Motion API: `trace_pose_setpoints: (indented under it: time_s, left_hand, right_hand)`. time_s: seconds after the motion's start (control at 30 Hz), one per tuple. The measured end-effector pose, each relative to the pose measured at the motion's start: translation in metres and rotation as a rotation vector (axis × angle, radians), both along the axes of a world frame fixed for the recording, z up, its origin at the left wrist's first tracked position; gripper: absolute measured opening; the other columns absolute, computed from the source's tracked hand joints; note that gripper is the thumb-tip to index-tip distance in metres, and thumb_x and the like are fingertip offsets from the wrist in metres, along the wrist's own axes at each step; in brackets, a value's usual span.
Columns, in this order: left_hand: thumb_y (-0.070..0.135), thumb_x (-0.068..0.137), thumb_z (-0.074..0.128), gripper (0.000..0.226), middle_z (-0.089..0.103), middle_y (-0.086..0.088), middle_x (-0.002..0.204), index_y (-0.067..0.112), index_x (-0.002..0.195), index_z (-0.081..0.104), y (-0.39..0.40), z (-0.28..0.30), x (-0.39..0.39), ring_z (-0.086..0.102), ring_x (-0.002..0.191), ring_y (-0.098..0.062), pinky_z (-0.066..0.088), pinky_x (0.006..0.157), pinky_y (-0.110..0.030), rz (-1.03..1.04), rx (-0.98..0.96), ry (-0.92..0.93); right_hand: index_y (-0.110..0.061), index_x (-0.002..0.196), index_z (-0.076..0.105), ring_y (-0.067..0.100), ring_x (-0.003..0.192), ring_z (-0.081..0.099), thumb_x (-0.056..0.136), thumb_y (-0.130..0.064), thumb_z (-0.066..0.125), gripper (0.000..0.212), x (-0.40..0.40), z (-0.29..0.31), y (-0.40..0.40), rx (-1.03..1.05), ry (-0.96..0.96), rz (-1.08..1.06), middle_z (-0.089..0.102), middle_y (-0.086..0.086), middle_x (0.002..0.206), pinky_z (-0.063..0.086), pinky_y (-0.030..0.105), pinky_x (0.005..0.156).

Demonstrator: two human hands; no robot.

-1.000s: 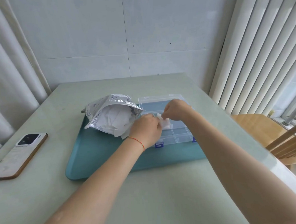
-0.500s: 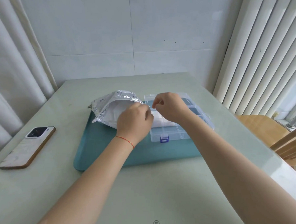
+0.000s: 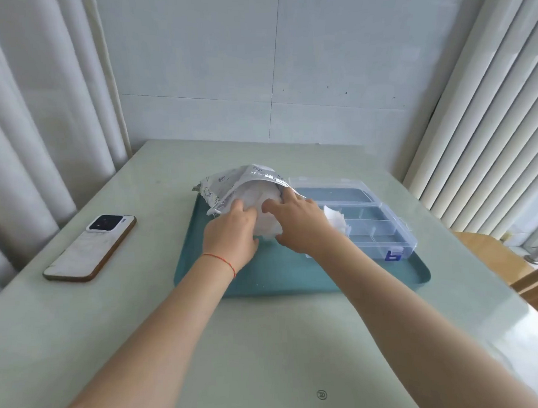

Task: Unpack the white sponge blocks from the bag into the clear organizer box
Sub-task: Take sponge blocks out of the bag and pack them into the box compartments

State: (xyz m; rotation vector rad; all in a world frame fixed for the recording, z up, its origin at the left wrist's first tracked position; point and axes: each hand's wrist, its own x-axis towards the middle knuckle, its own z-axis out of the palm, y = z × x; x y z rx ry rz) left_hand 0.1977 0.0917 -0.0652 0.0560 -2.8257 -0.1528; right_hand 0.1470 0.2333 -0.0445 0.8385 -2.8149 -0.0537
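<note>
We see two bare forearms, no sleeves. We note a thin red string bracelet [image 3: 220, 260] on the left wrist. Hands ungloved.

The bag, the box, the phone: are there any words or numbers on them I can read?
Bag: dark printed marks, too blurred to read.
Box: its blue latch looks like "b", but that may be only the clip's shape.
Phone: no writing shows.
Table: a small round mark, too small to read.

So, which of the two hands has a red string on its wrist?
The left hand, reaching to the bag. A thin red string circles its wrist; the right hand, nearer the clear organizer box, has a bare wrist.
</note>
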Motion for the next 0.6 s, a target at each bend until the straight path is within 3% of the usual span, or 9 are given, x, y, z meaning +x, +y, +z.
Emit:
trace_pose_setpoints:
  time_s: [0.17, 0.33, 0.47, 0.53, 0.6]
  left_hand:
    - [0.019, 0.094, 0.054, 0.018, 0.057, -0.005, 0.110, 0.017, 0.105, 0.068, -0.005, -0.007, -0.004, 0.063, 0.085, -0.033, 0.042, 0.060, -0.032, -0.025, 0.146, 0.126]
    - [0.023, 0.095, 0.055, 0.018, 0.060, -0.004, 0.096, 0.017, 0.093, 0.072, -0.006, -0.008, -0.005, 0.060, 0.080, -0.032, 0.045, 0.060, -0.032, -0.069, 0.291, 0.279]
    - [0.025, 0.090, 0.064, 0.022, 0.061, 0.000, 0.075, 0.011, 0.073, 0.067, -0.008, -0.004, -0.002, 0.053, 0.069, -0.024, 0.046, 0.060, -0.035, -0.122, 0.552, 0.377]
    - [0.026, 0.091, 0.066, 0.027, 0.057, 0.005, 0.058, 0.009, 0.070, 0.066, -0.006, 0.001, 0.001, 0.051, 0.054, -0.020, 0.043, 0.056, -0.032, -0.128, 0.775, 0.319]
    - [0.026, 0.093, 0.064, 0.026, 0.048, 0.006, 0.044, 0.008, 0.074, 0.069, -0.004, 0.005, 0.004, 0.043, 0.040, -0.012, 0.036, 0.049, -0.025, -0.111, 1.011, 0.199]
  right_hand:
    - [-0.025, 0.117, 0.063, 0.029, 0.107, 0.051, 0.095, -0.014, 0.051, 0.028, 0.000, 0.000, -0.001, -0.142, 0.006, -0.005, 0.045, 0.008, 0.124, 0.027, 0.028, 0.078]
    - [-0.020, 0.107, 0.069, 0.029, 0.102, 0.052, 0.097, -0.021, 0.054, 0.018, -0.006, -0.001, 0.002, -0.291, -0.003, -0.012, 0.048, 0.007, 0.112, 0.034, 0.031, 0.077]
    - [-0.015, 0.106, 0.072, 0.024, 0.103, 0.046, 0.093, -0.022, 0.063, 0.018, -0.004, 0.008, 0.014, -0.542, -0.121, 0.028, 0.050, 0.007, 0.104, 0.035, 0.028, 0.083]
    - [-0.015, 0.091, 0.072, 0.021, 0.087, 0.047, 0.092, -0.023, 0.064, 0.011, 0.000, 0.014, 0.020, -0.652, -0.209, 0.022, 0.053, 0.006, 0.092, 0.031, 0.027, 0.070]
    - [-0.019, 0.072, 0.062, 0.015, 0.063, 0.042, 0.092, -0.022, 0.063, 0.020, 0.004, 0.018, 0.024, -0.759, -0.320, -0.018, 0.050, -0.002, 0.068, 0.030, 0.025, 0.056]
